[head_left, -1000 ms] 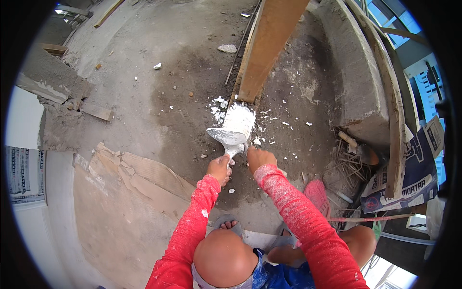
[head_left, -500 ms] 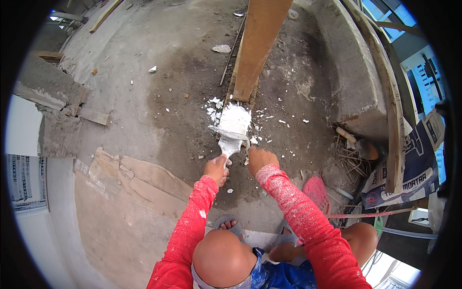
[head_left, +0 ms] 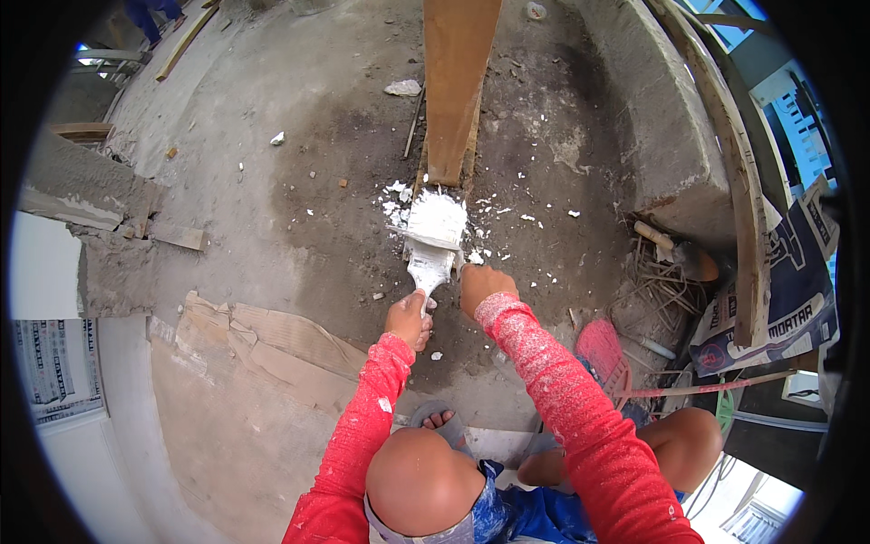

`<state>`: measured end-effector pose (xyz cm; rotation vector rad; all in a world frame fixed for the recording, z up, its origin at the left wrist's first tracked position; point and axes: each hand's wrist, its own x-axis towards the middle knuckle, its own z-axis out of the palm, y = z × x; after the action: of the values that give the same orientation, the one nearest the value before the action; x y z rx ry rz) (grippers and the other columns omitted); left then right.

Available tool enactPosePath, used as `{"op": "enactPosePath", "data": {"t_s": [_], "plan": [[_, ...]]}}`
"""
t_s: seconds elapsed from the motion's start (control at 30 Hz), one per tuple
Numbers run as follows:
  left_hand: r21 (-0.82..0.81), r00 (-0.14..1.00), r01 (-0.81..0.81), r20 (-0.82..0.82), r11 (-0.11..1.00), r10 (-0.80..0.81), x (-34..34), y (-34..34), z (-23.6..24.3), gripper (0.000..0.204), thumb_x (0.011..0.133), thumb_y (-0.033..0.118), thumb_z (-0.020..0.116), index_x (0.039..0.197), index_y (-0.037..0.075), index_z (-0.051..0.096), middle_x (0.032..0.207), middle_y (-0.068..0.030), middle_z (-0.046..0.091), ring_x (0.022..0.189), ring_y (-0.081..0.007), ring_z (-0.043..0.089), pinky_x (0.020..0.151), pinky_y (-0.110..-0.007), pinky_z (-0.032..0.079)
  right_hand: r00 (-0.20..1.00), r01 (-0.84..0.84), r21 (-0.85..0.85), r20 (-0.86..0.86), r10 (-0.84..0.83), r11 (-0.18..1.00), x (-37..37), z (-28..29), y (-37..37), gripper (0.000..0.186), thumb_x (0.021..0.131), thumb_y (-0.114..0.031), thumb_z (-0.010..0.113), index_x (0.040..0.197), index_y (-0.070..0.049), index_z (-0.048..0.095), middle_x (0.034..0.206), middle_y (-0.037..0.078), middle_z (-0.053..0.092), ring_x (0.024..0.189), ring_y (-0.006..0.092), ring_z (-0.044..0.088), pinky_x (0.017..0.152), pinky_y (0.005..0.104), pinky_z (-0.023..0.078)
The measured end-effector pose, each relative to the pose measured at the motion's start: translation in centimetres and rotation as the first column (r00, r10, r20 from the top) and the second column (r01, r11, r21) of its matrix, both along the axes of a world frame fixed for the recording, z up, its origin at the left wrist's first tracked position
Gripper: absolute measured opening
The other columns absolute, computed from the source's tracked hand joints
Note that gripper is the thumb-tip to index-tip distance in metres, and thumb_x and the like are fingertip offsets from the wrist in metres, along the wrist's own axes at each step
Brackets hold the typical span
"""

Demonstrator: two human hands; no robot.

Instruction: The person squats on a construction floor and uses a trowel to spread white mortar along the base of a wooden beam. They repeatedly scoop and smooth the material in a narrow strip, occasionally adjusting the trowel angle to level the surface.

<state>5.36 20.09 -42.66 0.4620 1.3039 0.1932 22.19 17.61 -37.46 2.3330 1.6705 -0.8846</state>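
Note:
My left hand [head_left: 410, 321] is closed round the handle of a broad, flat putty knife [head_left: 430, 267] coated in white. White paste [head_left: 438, 214] is heaped beyond its flared neck, at the near end of a wooden plank. Across the neck lies a thin blade [head_left: 431, 240], its edge towards the paste. My right hand [head_left: 487, 288], curled into a fist just to the right, grips this second scraper; its handle is hidden by the fingers. White crumbs [head_left: 397, 204] are scattered on the dirt around both tools.
Beyond the paste a brown wooden board [head_left: 458, 91] rises away from me. A concrete block [head_left: 666, 136] and timber [head_left: 748, 227] flank the right, near a printed blue bag [head_left: 784, 290]. A pink slipper [head_left: 603, 354] lies by my right arm, torn cardboard [head_left: 272, 335] on the left.
The view has shifted slightly, so the board appears further left. Another person's legs have come into sight at the far upper left. Both hands keep their grips, with the blade still across the neck.

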Motion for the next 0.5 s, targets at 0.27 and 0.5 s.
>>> {"op": "enactPosePath", "data": {"t_s": [0.27,0.5], "plan": [[0.028,0.999,-0.038,0.029,0.999,0.038,0.4,-0.7,0.3,0.029,0.099,0.041,0.045,0.096,0.013,0.052,0.050,0.0016,0.036,0.033,-0.0096,0.027,0.031,-0.027,0.019,1.000,0.011,-0.060,-0.011,-0.012,0.998,0.4,-0.5,-2.6,0.023,0.083,-0.013,0.055,0.104,-0.004,0.062,0.093,0.022,0.070,0.089,0.0378,0.069,0.077,0.0471,0.056],[0.048,0.997,-0.035,0.068,0.998,0.032,0.1,-0.8,0.0,0.029,0.099,0.040,0.044,0.096,0.013,0.052,0.052,0.0014,0.037,0.033,-0.0092,0.027,0.032,-0.027,0.019,1.000,0.009,-0.069,-0.007,-0.010,0.998,0.7,-0.7,-2.9,0.022,0.083,-0.013,0.057,0.102,-0.004,0.064,0.093,0.020,0.070,0.090,0.0364,0.069,0.076,0.0457,0.056]]}}
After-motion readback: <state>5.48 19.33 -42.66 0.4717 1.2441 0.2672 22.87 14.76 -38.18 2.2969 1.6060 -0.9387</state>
